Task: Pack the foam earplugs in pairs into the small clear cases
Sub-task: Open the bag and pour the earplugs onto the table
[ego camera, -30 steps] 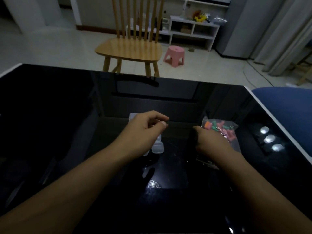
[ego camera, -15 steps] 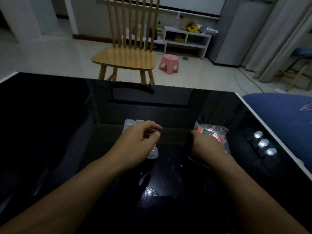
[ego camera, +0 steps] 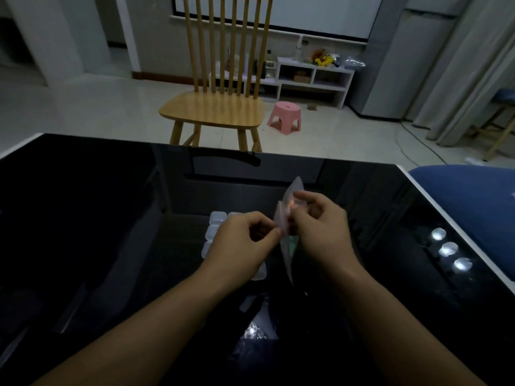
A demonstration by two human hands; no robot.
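Both forearms reach in from the near edge over a glossy black desk (ego camera: pixel 83 218); ceiling lights reflect on its surface.

L hand (ego camera: pixel 245 246): fingers curled, thumb and forefinger pinch the left edge of a clear plastic bag (ego camera: pixel 288 227). R hand (ego camera: pixel 320 232): fingers curled too, pinching the bag's right side near the top. Bag is held up off the desk between the two hands, standing edge-on, upper corner pointing away, lower end hanging down toward the desk. Inside it, foam earplugs (ego camera: pixel 291 242) show as faint orange and green patches; count can't be told.

Small clear cases (ego camera: pixel 216 222) lie on the desk just behind and under the L hand, in a tight cluster, partly hidden by it; one more corner peeks out below the hand's heel. Open or closed lids: can't tell.

Beyond the desk's far edge: wooden spindle-back chair (ego camera: pixel 214 107) on a pale tiled floor, pink plastic stool (ego camera: pixel 285 115) to its right. Farther back, a white low shelf unit (ego camera: pixel 315 76) against the wall, w/ yellow items on top. Blue cushion (ego camera: pixel 468 196) at the desk's right side; grey curtains (ego camera: pixel 473 65) far right.
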